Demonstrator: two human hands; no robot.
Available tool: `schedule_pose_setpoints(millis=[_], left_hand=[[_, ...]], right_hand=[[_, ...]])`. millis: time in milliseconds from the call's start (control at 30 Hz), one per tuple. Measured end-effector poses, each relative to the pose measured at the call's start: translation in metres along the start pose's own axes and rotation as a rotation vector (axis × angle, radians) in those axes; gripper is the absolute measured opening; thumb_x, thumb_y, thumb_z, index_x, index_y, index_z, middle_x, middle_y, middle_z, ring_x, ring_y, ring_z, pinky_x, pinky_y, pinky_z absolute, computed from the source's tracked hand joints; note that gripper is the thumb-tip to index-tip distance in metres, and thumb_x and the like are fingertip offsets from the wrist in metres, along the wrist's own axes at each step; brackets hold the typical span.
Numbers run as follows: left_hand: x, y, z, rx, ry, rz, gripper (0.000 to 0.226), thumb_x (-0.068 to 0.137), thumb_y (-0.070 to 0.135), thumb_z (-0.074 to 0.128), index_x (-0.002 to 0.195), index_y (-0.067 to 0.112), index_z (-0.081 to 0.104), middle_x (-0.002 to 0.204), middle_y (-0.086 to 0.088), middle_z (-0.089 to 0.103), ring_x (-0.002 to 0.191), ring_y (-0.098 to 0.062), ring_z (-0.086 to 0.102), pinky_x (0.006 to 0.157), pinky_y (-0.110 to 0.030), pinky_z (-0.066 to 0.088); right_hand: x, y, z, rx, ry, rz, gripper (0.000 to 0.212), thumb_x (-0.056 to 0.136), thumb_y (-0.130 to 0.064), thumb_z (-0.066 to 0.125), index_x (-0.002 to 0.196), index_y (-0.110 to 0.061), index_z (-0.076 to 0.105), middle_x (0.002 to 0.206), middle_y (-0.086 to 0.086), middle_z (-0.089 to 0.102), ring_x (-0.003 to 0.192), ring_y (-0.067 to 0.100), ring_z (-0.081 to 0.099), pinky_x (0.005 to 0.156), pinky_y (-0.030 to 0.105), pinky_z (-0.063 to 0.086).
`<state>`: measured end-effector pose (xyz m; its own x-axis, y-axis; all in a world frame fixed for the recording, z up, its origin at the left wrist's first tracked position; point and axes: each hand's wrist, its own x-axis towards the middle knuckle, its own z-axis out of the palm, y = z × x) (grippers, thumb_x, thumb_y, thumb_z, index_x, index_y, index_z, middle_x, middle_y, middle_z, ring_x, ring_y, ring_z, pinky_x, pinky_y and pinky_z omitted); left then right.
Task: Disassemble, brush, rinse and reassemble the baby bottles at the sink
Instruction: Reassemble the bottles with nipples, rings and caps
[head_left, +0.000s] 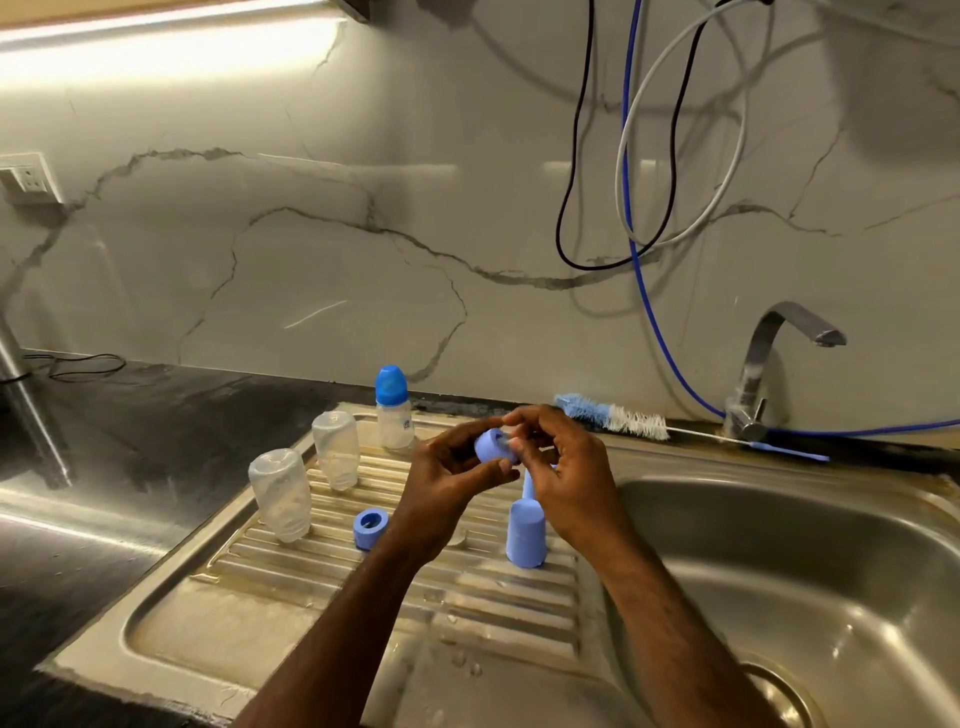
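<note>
My left hand (451, 480) grips a blue screw ring (493, 448) above the ribbed drainboard (405, 582). Fingers of my right hand (558, 475) pinch a clear nipple at the ring's open end. Two clear bottle bodies stand upside down on the drainboard, one at the front left (280, 494) and one behind it (336, 449). An assembled bottle with a blue cap (393, 408) stands at the back. A second blue ring (370, 528) lies on the ribs, and a blue cap (525, 532) stands below my right hand.
A blue-and-white bottle brush (613, 415) lies along the sink's back ledge. The steel basin (810, 587) is at the right, under the tap (769, 364). Cables and a blue hose (649, 301) hang on the marble wall. A dark counter (104, 441) lies to the left.
</note>
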<state>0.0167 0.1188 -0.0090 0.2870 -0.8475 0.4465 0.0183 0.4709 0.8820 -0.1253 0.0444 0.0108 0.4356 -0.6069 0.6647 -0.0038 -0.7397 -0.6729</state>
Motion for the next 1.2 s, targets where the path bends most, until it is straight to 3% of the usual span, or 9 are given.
schedule_pose_setpoints(millis=[133,233,467,633,733,833,1033,1200], left_hand=[[0.000,0.006,0.004,-0.080,0.033,-0.040,0.046,0.082,0.013,0.077,0.123,0.011,0.058,0.110,-0.019,0.072,0.100,-0.037,0.070,0.077,-0.039,0.059],[0.001,0.005,0.001,-0.063,0.022,-0.062,0.039,0.081,0.016,0.077,0.118,0.017,0.064,0.108,-0.015,0.072,0.098,-0.034,0.070,0.079,-0.037,0.059],[0.000,0.005,-0.001,-0.033,-0.004,-0.061,0.037,0.083,0.028,0.075,0.119,0.019,0.068,0.112,-0.017,0.071,0.100,-0.033,0.069,0.080,-0.037,0.059],[0.003,-0.003,0.000,0.063,0.030,-0.045,0.027,0.095,0.019,0.068,0.121,0.014,0.064,0.108,-0.018,0.071,0.099,-0.034,0.069,0.085,-0.042,0.057],[0.004,-0.004,0.002,0.073,0.039,-0.025,0.029,0.097,0.017,0.065,0.124,0.008,0.062,0.108,-0.019,0.071,0.101,-0.036,0.069,0.087,-0.043,0.058],[0.005,0.001,0.004,-0.061,0.011,-0.070,0.035,0.093,0.017,0.061,0.125,0.003,0.060,0.107,-0.019,0.071,0.096,-0.032,0.067,0.084,-0.038,0.058],[0.005,0.007,0.006,-0.273,-0.075,-0.144,0.039,0.093,0.014,0.053,0.126,-0.005,0.056,0.104,-0.015,0.070,0.087,-0.022,0.068,0.077,-0.031,0.059],[0.004,0.010,0.003,-0.214,-0.019,-0.241,0.040,0.101,0.032,0.049,0.114,-0.003,0.064,0.089,-0.024,0.064,0.064,-0.024,0.058,0.057,-0.028,0.054]], right_hand=[[-0.001,0.004,-0.001,-0.081,0.020,-0.025,0.018,0.098,-0.010,0.061,0.108,-0.018,0.074,0.102,-0.004,0.066,0.094,-0.002,0.061,0.080,0.012,0.051],[0.002,0.004,-0.003,-0.144,0.040,-0.059,0.018,0.094,-0.003,0.064,0.104,-0.013,0.076,0.099,-0.006,0.064,0.097,-0.011,0.057,0.082,0.006,0.046],[0.002,0.003,-0.011,-0.035,-0.023,0.006,0.021,0.085,-0.012,0.078,0.106,-0.012,0.078,0.102,-0.003,0.076,0.096,0.007,0.070,0.085,0.025,0.059],[0.002,0.004,-0.009,-0.172,0.006,-0.068,0.014,0.085,-0.010,0.078,0.100,-0.011,0.079,0.094,0.001,0.077,0.086,0.010,0.070,0.081,0.028,0.060],[0.000,0.002,-0.007,-0.249,0.030,-0.132,0.012,0.087,-0.009,0.076,0.098,-0.012,0.079,0.090,0.000,0.076,0.082,0.009,0.069,0.077,0.023,0.058],[0.001,0.003,-0.010,-0.075,0.079,-0.032,0.008,0.087,-0.011,0.076,0.095,-0.012,0.079,0.087,-0.003,0.076,0.081,0.006,0.070,0.074,0.017,0.055],[0.003,0.005,-0.015,0.292,0.068,0.177,0.005,0.084,-0.008,0.078,0.089,-0.009,0.078,0.082,0.000,0.077,0.077,0.015,0.072,0.070,0.021,0.056],[0.003,0.006,-0.010,0.289,-0.026,0.139,0.011,0.086,-0.012,0.078,0.095,-0.018,0.077,0.091,-0.002,0.076,0.088,0.018,0.072,0.080,0.034,0.060]])
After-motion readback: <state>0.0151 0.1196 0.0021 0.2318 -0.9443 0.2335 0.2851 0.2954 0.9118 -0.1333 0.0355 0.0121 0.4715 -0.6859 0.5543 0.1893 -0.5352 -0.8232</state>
